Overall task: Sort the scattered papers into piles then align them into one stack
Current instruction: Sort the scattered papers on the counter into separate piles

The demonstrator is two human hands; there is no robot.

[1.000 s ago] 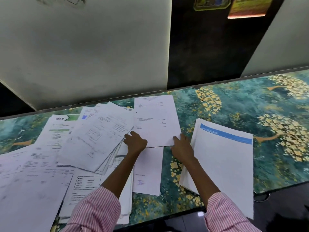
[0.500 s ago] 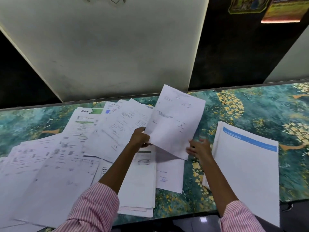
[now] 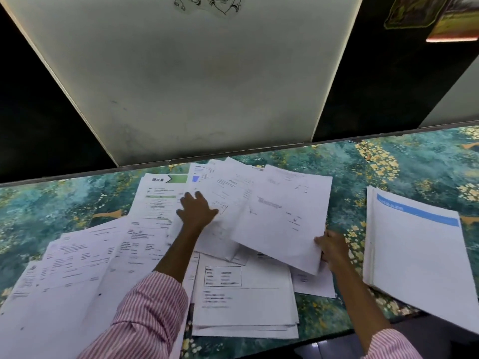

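Many white printed papers (image 3: 85,257) lie scattered and overlapping across the left and middle of the table. My right hand (image 3: 333,248) grips the lower right corner of a single printed sheet (image 3: 282,216), tilted above the heap. My left hand (image 3: 197,211) rests flat with fingers spread on an invoice sheet (image 3: 228,193) in the middle of the heap. A neater stack topped by a blue-banded page (image 3: 420,255) sits apart at the right. A small pile with a boxed form (image 3: 243,299) lies near the front edge.
The table (image 3: 404,164) has a teal and yellow floral cover. A pale panel (image 3: 197,81) rises behind its far edge, with dark gaps on both sides. The front table edge runs just below the piles. Pink striped sleeves cover both forearms.
My left hand let go of the lifted sheet and moved left onto the invoice sheet. My right hand took hold of the sheet's corner and holds it alone.
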